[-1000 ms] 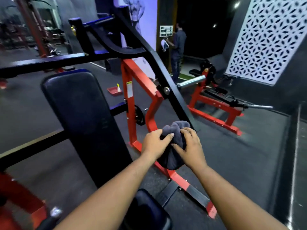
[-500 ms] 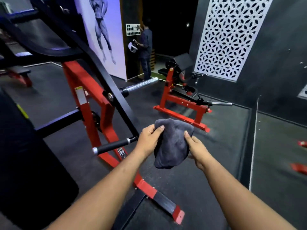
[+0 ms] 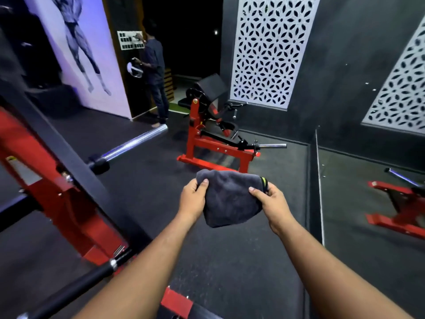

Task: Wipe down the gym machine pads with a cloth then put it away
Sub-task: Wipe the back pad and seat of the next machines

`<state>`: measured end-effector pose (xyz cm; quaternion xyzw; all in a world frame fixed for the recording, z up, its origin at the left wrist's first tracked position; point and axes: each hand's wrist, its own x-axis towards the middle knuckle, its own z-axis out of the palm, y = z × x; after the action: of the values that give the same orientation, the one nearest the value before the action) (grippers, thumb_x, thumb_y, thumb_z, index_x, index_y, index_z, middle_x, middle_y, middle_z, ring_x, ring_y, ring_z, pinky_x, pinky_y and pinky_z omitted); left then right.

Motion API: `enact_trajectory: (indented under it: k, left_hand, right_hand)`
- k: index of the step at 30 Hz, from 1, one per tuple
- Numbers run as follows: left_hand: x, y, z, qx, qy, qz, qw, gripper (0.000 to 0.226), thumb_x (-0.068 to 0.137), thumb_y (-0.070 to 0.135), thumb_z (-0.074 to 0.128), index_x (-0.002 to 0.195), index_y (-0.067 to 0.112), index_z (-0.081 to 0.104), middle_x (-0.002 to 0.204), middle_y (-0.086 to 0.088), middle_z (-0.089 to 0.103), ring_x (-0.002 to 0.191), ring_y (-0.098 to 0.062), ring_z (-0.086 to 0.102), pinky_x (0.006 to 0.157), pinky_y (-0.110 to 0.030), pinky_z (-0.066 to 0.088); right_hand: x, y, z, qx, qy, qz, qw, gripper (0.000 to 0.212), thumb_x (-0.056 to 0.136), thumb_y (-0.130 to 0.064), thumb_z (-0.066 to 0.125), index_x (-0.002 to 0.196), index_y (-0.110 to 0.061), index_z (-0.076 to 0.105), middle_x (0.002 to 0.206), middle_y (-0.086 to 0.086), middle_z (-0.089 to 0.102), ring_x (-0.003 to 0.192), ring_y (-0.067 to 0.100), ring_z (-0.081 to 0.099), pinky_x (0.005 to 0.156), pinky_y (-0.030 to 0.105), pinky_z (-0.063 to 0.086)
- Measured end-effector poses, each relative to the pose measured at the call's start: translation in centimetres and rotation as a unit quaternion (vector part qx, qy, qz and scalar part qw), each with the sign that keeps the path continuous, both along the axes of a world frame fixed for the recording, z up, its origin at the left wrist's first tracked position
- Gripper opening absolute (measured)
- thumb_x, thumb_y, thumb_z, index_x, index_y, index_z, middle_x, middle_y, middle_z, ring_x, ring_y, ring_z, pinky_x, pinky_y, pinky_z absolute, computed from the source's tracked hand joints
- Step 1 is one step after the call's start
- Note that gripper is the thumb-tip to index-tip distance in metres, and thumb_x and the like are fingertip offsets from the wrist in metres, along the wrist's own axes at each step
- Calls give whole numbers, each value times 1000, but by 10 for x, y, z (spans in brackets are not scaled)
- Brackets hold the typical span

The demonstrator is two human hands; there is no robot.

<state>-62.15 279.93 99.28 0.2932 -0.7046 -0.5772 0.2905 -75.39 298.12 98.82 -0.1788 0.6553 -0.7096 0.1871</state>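
A dark grey cloth (image 3: 230, 199) hangs in the air in front of me, held up between both hands above the black floor. My left hand (image 3: 192, 200) pinches its left edge with thumb and fingers. My right hand (image 3: 271, 202) grips its right edge, where a small yellow-green tag shows. The red and black machine frame (image 3: 57, 180) I was at stands to my left; its pad is out of view. A second red machine with a black pad (image 3: 210, 85) stands further ahead.
A chrome bar (image 3: 135, 141) sticks out from the left machine. A black handle (image 3: 76, 286) crosses low left. A person (image 3: 155, 72) stands at the far wall. A mirror (image 3: 372, 180) covers the right wall.
My view has swung right, away from the bench pad, which has left the frame. My hands have spread the bunched cloth wider between them.
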Motion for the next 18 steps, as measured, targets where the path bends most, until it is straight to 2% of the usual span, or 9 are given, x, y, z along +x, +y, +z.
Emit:
enact_trajectory:
  k: [3, 6, 9, 12, 13, 15, 18]
  left_hand:
    - [-47, -14, 1, 76, 38, -14, 996, 17, 104, 18, 56, 104, 21, 73, 100, 6, 77, 98, -9, 70, 82, -24, 56]
    - [-90, -27, -3, 112, 57, -9, 992, 18, 104, 17, 56, 104, 22, 73, 101, 5, 78, 101, -11, 72, 81, -23, 55]
    - [-138, -43, -1, 114, 90, 7, 989, 20, 103, 11, 57, 117, 21, 68, 103, 6, 76, 98, -5, 70, 83, -16, 53]
    - [-189, -57, 0, 54, 69, 12, 996, 40, 101, 13, 62, 140, 18, 54, 95, 3, 70, 86, -2, 65, 81, -15, 52]
    - [-210, -61, -2, 30, 58, -2, 998, 46, 99, 14, 66, 142, 18, 51, 101, 5, 70, 88, 1, 66, 82, -13, 51]
    - [-240, -64, -4, -8, 32, -33, 999, 58, 94, 14, 73, 145, 24, 48, 123, 12, 65, 106, 8, 64, 90, -11, 50]
    - [-299, -73, -5, -48, -4, -51, 998, 69, 88, 11, 77, 147, 29, 47, 141, 12, 57, 128, 3, 55, 108, -20, 45]
  right_hand:
    - [-45, -12, 4, -9, -7, -15, 1000, 18, 92, -8, 73, 109, -13, 73, 106, 7, 78, 98, 18, 73, 89, 33, 57]
    - [-90, -24, 0, -9, 1, -12, 1000, 24, 90, -6, 75, 113, -9, 71, 109, 10, 78, 104, 24, 73, 95, 38, 57]
    - [-140, -34, -7, -7, 10, -20, 1000, 22, 88, 0, 74, 108, -9, 70, 107, 9, 78, 99, 20, 72, 93, 37, 56]
    - [-195, -40, -18, -13, 8, -21, 1000, 16, 87, 2, 74, 101, -7, 69, 99, 9, 77, 91, 17, 70, 88, 35, 55]
    - [-219, -43, -22, -17, 3, -13, 1000, 16, 87, 1, 74, 101, -5, 69, 99, 11, 76, 91, 18, 69, 87, 36, 55]
    - [-256, -49, -27, -30, -22, 1, 999, 18, 88, -2, 74, 105, -3, 69, 103, 16, 76, 92, 22, 69, 85, 38, 55]
    - [-317, -60, -24, -53, -116, 34, 991, 10, 95, -16, 69, 102, -10, 69, 98, 9, 75, 88, 19, 67, 73, 29, 54]
